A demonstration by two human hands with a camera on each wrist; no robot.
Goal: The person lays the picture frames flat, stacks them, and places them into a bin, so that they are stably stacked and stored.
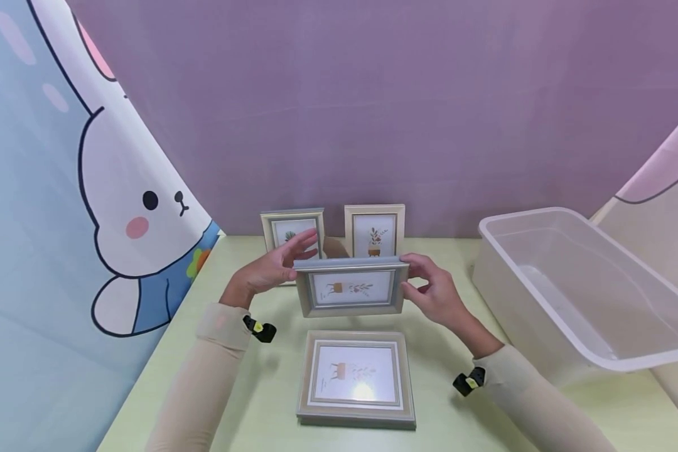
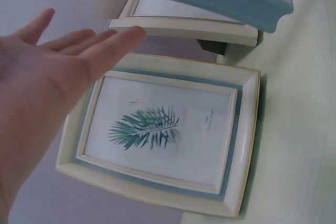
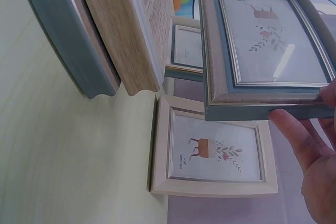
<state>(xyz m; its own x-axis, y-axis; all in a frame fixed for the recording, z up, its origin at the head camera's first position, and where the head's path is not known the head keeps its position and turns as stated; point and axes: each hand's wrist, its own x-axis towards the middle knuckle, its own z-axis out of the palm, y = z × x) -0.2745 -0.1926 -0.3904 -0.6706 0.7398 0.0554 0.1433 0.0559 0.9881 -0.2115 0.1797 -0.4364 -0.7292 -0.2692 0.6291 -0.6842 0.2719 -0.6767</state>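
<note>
My right hand (image 1: 435, 285) pinches the right end of a picture frame (image 1: 350, 287), thumb in front and fingers at the top edge. This frame has a beige face, blue-grey edges and a potted-plant print turned sideways. At its left end is my left hand (image 1: 268, 267), thumb beside the frame corner and fingers stretched out, as the left wrist view also shows. Behind stand two upright frames: one with a green leaf print (image 2: 157, 135), partly covered by my left hand, and a cream one with a plant print (image 3: 212, 148). Nearer me, stacked frames (image 1: 357, 411) lie flat below the held one.
A large translucent plastic bin (image 1: 520, 301) stands on the right of the pale green table (image 1: 243, 402). A purple curtain (image 1: 407, 113) rises behind the upright frames. To the left hangs a blue cloth (image 1: 28, 220) with a cartoon rabbit.
</note>
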